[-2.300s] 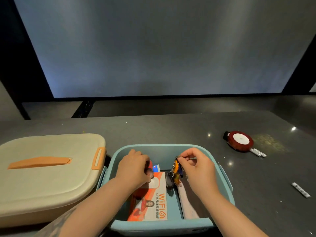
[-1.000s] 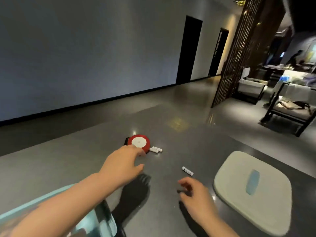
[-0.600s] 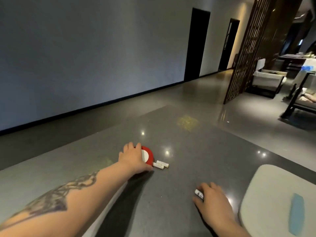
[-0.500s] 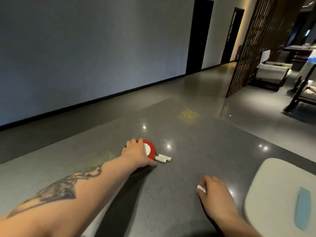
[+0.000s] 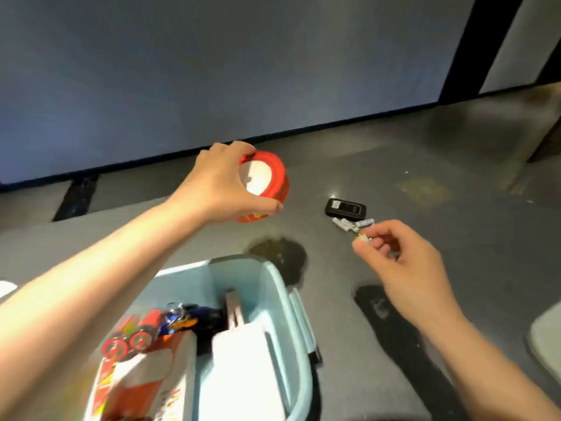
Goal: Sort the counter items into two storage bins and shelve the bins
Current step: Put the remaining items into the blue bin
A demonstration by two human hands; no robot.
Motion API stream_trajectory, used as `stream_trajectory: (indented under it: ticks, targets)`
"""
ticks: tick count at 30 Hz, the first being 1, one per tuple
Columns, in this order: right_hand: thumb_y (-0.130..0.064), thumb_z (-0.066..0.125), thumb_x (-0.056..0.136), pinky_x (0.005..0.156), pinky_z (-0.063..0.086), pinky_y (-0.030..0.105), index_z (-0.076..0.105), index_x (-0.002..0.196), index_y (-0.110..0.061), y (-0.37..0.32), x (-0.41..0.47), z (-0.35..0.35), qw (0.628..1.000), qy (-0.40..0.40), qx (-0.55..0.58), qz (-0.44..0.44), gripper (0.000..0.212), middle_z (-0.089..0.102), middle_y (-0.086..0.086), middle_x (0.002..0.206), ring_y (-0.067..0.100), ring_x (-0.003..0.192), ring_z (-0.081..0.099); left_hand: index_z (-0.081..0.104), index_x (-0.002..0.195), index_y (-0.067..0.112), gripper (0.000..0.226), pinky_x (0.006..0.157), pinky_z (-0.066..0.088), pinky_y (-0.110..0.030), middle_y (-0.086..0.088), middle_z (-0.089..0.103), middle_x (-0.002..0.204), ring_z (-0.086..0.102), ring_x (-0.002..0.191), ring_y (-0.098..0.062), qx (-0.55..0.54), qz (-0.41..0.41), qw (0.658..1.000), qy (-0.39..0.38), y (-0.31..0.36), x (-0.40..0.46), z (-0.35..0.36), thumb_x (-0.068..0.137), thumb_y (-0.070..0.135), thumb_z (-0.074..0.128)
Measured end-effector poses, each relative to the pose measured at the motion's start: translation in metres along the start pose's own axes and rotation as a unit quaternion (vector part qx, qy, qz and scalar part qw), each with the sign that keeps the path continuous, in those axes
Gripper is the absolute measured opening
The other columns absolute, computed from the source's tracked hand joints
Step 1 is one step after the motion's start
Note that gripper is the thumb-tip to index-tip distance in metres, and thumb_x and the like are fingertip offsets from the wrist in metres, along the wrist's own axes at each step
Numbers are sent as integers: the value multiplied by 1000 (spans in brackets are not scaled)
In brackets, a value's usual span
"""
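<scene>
My left hand (image 5: 221,183) grips a round red tin with a white top (image 5: 267,180), lifted off the dark counter (image 5: 425,238) beyond the light blue bin (image 5: 291,314). My right hand (image 5: 403,262) pinches a small white battery (image 5: 362,237) between thumb and fingers, held above the counter to the right of the bin. The bin holds an orange and white box (image 5: 145,378), a bunch of keys (image 5: 182,317), red-ended batteries (image 5: 127,341) and a white packet (image 5: 239,360). Two more white batteries (image 5: 352,223) lie on the counter beside a small black device (image 5: 345,208).
A pale lid (image 5: 546,338) shows at the right edge of the counter. A corner of something white (image 5: 6,288) shows at the far left. Beyond the counter's far edge are a dark floor and a grey wall.
My left hand has lifted the red tin off the counter, uncovering the black device. My right hand has picked up the single battery. The view has swung back down to the bin.
</scene>
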State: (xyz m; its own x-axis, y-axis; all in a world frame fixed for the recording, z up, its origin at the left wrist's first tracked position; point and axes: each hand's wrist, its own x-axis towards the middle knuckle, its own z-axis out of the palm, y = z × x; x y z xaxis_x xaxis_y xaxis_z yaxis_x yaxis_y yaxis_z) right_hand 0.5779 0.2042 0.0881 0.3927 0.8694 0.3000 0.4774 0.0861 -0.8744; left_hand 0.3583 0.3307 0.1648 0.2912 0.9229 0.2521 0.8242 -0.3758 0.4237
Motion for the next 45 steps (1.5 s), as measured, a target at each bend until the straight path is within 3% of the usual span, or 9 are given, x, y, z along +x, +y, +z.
stream_trajectory:
  ticks: [4,10,19,24,33,35,37,41,45]
  targets:
    - [-16,70,82,59,44,13,65,82,-18,-73,-29,50,991,-61,111,-39,6,60,-9,68,7,58,51,46,128,29,102,89,34,-27,2,49,122,41,117,-20,-6,-86,996,33,-65,-92,-34,37,62,76]
    - [-19,70,80,65,51,28,62,78,-22,-76,-64,133,994,-94,51,-21,8,65,-4,71,11,61,58,42,132,29,103,92,32,-26,4,45,125,36,116,-17,6,-142,990,-7,-111,-175,-17,37,60,69]
    - [-20,68,79,66,51,34,60,74,-23,-55,-80,146,991,-116,-52,-46,10,61,-4,71,13,66,57,26,131,41,102,99,31,-32,7,32,117,28,115,-16,54,-120,984,-116,-117,-222,-8,44,58,78]
    - [-22,67,78,65,51,33,59,74,-25,-50,-80,150,982,-150,-104,-52,9,61,-6,71,12,64,56,37,120,43,90,94,29,-30,8,34,111,30,109,-16,40,-81,978,-189,-117,-223,0,43,61,80]
    - [-25,68,81,63,48,30,65,87,-27,-49,-83,155,958,-252,-127,-61,7,62,-7,67,11,62,58,31,131,40,100,98,30,-33,4,29,117,27,115,-18,100,-56,973,-200,-120,-223,10,48,56,82]
    - [-24,70,79,62,48,29,67,83,-25,-51,-81,154,958,-251,-123,-67,4,63,-6,67,10,61,59,36,127,41,92,97,30,-32,8,31,114,28,114,-15,55,-73,978,-188,-119,-220,9,49,67,76]
    - [-23,71,77,61,47,26,66,81,-23,-53,-81,153,965,-231,-102,-66,6,62,-5,66,8,57,55,48,120,40,75,93,34,-30,11,40,111,35,112,-12,-16,-85,990,-108,-117,-215,6,55,72,67]
    - [-22,75,74,64,49,29,66,79,-28,-60,-82,149,978,-210,8,2,12,60,-6,65,7,57,54,63,102,37,40,76,39,-13,19,55,101,51,97,-2,-108,-14,990,93,-101,-197,-7,66,43,79]
    - [-15,80,73,59,45,22,63,88,-24,-72,-77,134,961,-220,152,75,24,60,-8,58,6,56,57,62,112,38,63,81,42,-9,24,59,107,50,107,5,-200,97,975,-6,-73,-172,-14,54,38,88]
